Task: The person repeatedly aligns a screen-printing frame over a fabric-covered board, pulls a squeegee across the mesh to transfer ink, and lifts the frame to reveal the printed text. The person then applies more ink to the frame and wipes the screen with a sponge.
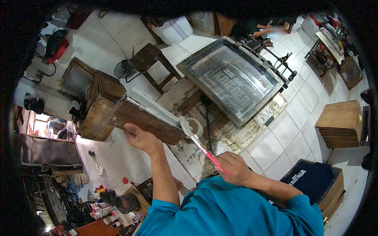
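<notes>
My left hand [142, 137] grips the lower left part of a wide wooden squeegee [151, 122], its upper edge smeared with white ink. In my right hand [232, 167] is a red-handled spatula [212, 158], its fingers closed round the handle. The spatula's blade is coated white and lies at the right end of the squeegee. Just behind the blade shows a round white tub [198, 125]. Ahead to the right, a screen printing frame [230, 78] with pale lettering in its mesh is tilted on a printing stand; neither hand touches it.
A dark wooden stool [153, 63] and a small fan [125, 69] stand ahead. Stacked boards [339, 124] are at the right, with a dark printed cloth [307, 179] on a nearer stack. Several bottles [104, 212] sit lower left. Another person's hands [267, 31] show at the top.
</notes>
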Tool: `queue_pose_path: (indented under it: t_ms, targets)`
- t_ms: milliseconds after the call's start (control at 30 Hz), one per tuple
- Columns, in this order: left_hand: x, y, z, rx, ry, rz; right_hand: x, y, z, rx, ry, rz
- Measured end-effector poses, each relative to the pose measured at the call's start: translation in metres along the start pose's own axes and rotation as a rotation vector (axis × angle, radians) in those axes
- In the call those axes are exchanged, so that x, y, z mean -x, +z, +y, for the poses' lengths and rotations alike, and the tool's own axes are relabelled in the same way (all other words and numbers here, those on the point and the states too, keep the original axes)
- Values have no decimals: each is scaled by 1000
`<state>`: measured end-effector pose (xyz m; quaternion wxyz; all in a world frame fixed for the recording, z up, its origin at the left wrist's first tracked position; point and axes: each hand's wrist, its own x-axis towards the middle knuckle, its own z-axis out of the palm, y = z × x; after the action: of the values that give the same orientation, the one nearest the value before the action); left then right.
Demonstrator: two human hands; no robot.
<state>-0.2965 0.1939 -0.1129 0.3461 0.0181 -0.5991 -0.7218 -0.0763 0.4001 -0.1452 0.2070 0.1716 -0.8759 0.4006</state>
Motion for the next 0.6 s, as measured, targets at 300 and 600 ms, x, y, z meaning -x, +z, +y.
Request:
queue_pose_path:
  t_ms: [300,600]
  targets:
    - [5,0,-5,97,-38,40,-9,-30,13,-327,403,270]
    - [20,-10,-8,147,144,-135,-58,33,28,-1874,1048,294]
